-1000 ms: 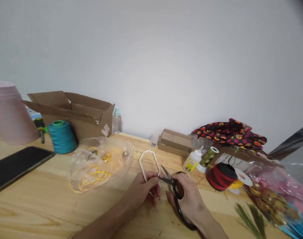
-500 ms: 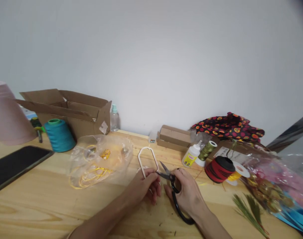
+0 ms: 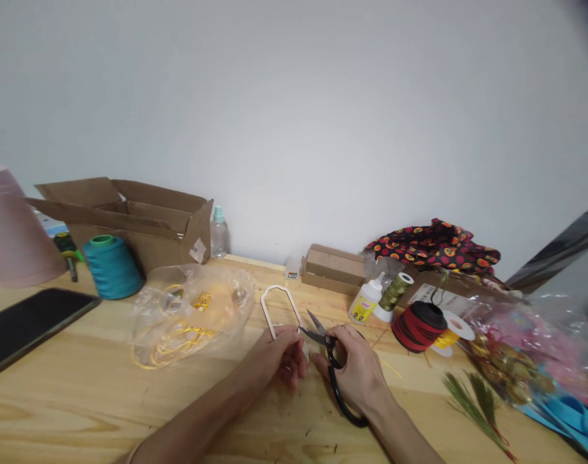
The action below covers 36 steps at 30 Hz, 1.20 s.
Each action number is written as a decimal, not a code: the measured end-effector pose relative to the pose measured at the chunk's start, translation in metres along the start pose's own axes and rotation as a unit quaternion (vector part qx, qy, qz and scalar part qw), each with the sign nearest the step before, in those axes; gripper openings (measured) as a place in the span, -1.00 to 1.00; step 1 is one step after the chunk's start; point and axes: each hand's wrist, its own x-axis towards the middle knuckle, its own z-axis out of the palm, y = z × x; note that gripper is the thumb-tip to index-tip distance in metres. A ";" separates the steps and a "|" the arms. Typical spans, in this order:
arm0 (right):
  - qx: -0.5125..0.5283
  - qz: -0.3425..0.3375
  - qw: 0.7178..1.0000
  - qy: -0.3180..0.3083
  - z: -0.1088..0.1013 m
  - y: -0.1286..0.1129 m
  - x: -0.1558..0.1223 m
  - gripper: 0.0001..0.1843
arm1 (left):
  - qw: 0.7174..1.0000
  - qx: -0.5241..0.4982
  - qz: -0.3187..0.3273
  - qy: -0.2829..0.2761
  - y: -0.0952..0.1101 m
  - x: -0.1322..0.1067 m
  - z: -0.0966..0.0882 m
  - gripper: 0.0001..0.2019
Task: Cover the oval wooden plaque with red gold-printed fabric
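Note:
Between the fingers of my left hand [image 3: 285, 356] is a thin white frame [image 3: 266, 309], a long loop with a rounded, notched top that stands up from the fist. Its lower part is hidden by my fingers. My right hand [image 3: 359, 367] grips a pair of black-handled scissors [image 3: 340, 393], whose blades point left and are spread apart. The lower blade reaches the right edge of the frame, close to my left fingertips. Whether it touches the frame or something on it, I cannot tell.
To the left lie a plastic bag [image 3: 187, 316] with yellow cord, a teal thread cone [image 3: 111, 267], a black phone [image 3: 33, 328] and an open cardboard box [image 3: 153, 241]. On the right stand a glue bottle [image 3: 365, 301], a red cord spool [image 3: 418, 327] and green sprigs [image 3: 478, 406]. Dark scraps dot the tabletop [image 3: 255, 432].
The whole view has shifted slightly. My hands keep nearly the same pose, with the white frame and the open scissors held as before. My left fingers look a little more curled.

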 end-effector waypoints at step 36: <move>-0.033 0.019 0.999 -0.014 0.001 -0.005 0.000 -0.91 | 0.998 0.043 0.038 0.025 -0.001 -0.004 0.002 -0.73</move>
